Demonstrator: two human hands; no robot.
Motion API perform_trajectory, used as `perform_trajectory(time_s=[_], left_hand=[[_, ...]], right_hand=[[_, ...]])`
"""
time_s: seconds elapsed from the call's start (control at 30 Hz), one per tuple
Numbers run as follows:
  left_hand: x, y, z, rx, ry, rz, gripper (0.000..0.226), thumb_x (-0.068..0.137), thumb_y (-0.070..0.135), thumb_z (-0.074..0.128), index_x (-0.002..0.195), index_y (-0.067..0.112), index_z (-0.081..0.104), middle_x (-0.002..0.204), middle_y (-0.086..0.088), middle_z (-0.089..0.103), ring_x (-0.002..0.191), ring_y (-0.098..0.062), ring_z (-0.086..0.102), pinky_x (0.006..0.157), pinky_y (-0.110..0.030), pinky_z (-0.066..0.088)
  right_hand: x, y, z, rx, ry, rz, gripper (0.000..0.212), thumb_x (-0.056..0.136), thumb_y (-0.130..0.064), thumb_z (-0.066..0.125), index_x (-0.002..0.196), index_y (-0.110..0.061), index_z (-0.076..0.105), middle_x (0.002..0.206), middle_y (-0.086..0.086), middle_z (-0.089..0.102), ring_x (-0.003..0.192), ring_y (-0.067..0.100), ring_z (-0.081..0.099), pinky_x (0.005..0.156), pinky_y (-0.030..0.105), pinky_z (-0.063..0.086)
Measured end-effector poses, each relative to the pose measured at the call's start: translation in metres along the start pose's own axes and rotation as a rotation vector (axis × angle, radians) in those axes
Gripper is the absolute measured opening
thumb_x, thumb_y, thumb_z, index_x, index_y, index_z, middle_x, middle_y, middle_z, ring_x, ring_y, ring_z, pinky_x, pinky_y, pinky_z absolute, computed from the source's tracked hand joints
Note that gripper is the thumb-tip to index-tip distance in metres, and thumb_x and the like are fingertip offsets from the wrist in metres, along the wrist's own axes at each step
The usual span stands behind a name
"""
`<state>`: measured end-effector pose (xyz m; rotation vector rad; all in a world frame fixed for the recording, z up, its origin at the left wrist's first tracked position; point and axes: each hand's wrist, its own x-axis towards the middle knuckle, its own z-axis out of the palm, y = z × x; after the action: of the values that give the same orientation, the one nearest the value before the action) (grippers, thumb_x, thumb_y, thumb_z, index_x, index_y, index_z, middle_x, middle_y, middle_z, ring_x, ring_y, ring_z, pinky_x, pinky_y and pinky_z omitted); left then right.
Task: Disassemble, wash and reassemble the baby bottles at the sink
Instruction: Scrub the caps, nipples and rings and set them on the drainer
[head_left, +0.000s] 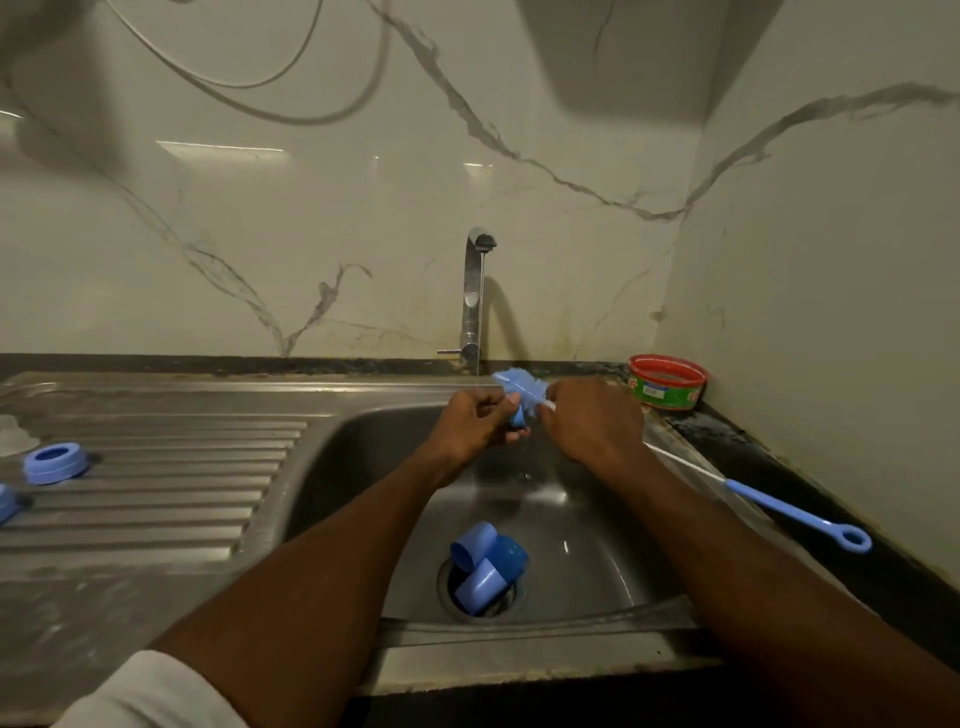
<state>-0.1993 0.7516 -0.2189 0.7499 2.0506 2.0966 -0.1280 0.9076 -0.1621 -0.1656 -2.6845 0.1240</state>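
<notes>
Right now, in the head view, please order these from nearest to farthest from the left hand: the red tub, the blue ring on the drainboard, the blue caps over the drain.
From the left hand:
1. Blue caps, below in the basin.
2. Red tub, right, in the counter corner.
3. Blue ring, far left on the drainboard.

- A small blue bottle part (518, 415) is held in the curled fingers of the left hand (470, 422) over the sink basin (597, 545).
- The wire stem of a blue bottle brush (519, 387) is gripped by the right hand (592, 418); its bristles are set against the part.
- Three blue caps (485, 566) are piled on the drain.
- Two blue rings (56, 462) are placed on the ribbed drainboard (156, 493), far left.
- A red-rimmed tub (666, 381) is seen right of the tap (475, 296).
</notes>
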Motion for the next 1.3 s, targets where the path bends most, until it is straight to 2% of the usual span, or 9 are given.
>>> perform_trajectory(time_s=[0.2,0.3,0.43,0.6,0.7,0.8,0.9,1.13,1.3], left_hand=[[0.002,0.0,-0.009,0.09,0.317,-0.009,0.027,0.085,0.039,0.078,0.104,0.023,0.068,0.101,-0.002,0.073,0.09,-0.014,0.073,0.074,-0.027,0.062],[0.004,-0.001,-0.011,0.068,0.394,-0.08,0.028,0.085,0.04,0.077,0.099,0.016,0.072,0.093,-0.002,0.074,0.082,-0.012,0.073,0.066,-0.022,0.06],[0.011,-0.002,-0.001,-0.052,0.385,-0.176,0.034,0.095,0.033,0.067,0.11,0.003,0.073,0.104,-0.011,0.074,0.093,-0.018,0.074,0.077,-0.029,0.063],[0.017,0.004,0.011,-0.153,0.261,-0.238,0.02,0.097,0.014,0.066,0.11,0.001,0.073,0.115,-0.016,0.073,0.1,-0.024,0.074,0.09,-0.042,0.061],[0.013,0.009,0.014,-0.126,0.223,-0.252,0.015,0.097,0.017,0.066,0.106,0.007,0.074,0.108,-0.012,0.075,0.101,-0.024,0.072,0.087,-0.038,0.061],[0.011,0.007,0.007,-0.119,0.44,-0.251,0.016,0.094,0.02,0.07,0.104,0.009,0.074,0.099,-0.01,0.076,0.082,-0.017,0.07,0.065,-0.028,0.057],[0.015,0.006,-0.005,-0.355,0.583,-0.276,0.016,0.089,0.01,0.074,0.102,0.001,0.072,0.097,-0.017,0.076,0.085,-0.023,0.074,0.077,-0.035,0.063],[0.005,0.031,0.014,-0.691,0.245,-0.326,0.023,0.099,0.007,0.06,0.116,-0.007,0.064,0.113,-0.023,0.073,0.099,-0.029,0.074,0.075,-0.032,0.064],[0.014,0.021,0.011,-0.576,0.376,-0.244,0.017,0.099,0.007,0.06,0.11,-0.005,0.065,0.111,-0.021,0.072,0.097,-0.027,0.073,0.084,-0.033,0.062]], right_hand=[[-0.001,0.001,-0.002,0.02,0.023,-0.066,0.047,0.095,-0.067,0.047,0.115,-0.03,0.069,0.102,-0.001,0.072,0.086,0.019,0.062,0.072,0.032,0.048],[-0.005,-0.002,-0.005,0.025,0.048,-0.043,0.052,0.094,-0.069,0.044,0.115,-0.029,0.069,0.105,0.0,0.072,0.09,0.021,0.064,0.074,0.032,0.048],[-0.005,-0.011,-0.004,0.029,0.061,0.002,0.053,0.095,-0.068,0.039,0.116,-0.029,0.069,0.1,0.0,0.07,0.086,0.02,0.062,0.077,0.034,0.05],[-0.002,-0.012,0.0,0.05,0.009,0.002,0.029,0.098,-0.044,0.057,0.118,-0.024,0.061,0.112,0.005,0.069,0.096,0.024,0.065,0.086,0.04,0.055],[0.0,-0.013,-0.001,0.099,0.004,-0.019,0.034,0.096,-0.038,0.064,0.124,-0.02,0.057,0.116,0.006,0.068,0.099,0.026,0.065,0.086,0.041,0.055],[-0.004,-0.016,-0.001,0.157,0.045,-0.115,0.032,0.096,-0.037,0.063,0.124,-0.024,0.057,0.114,0.003,0.068,0.095,0.022,0.064,0.077,0.035,0.053],[-0.01,-0.018,0.006,0.149,0.025,-0.155,0.029,0.094,-0.038,0.064,0.12,-0.029,0.057,0.111,0.0,0.069,0.093,0.019,0.064,0.073,0.034,0.052],[0.004,-0.014,0.004,0.101,0.055,0.01,0.038,0.096,-0.03,0.063,0.129,-0.02,0.047,0.119,0.008,0.067,0.1,0.028,0.065,0.074,0.038,0.051],[0.001,-0.015,0.007,0.147,0.046,-0.046,0.03,0.096,-0.029,0.063,0.124,-0.022,0.056,0.116,0.007,0.069,0.1,0.027,0.066,0.078,0.036,0.051]])
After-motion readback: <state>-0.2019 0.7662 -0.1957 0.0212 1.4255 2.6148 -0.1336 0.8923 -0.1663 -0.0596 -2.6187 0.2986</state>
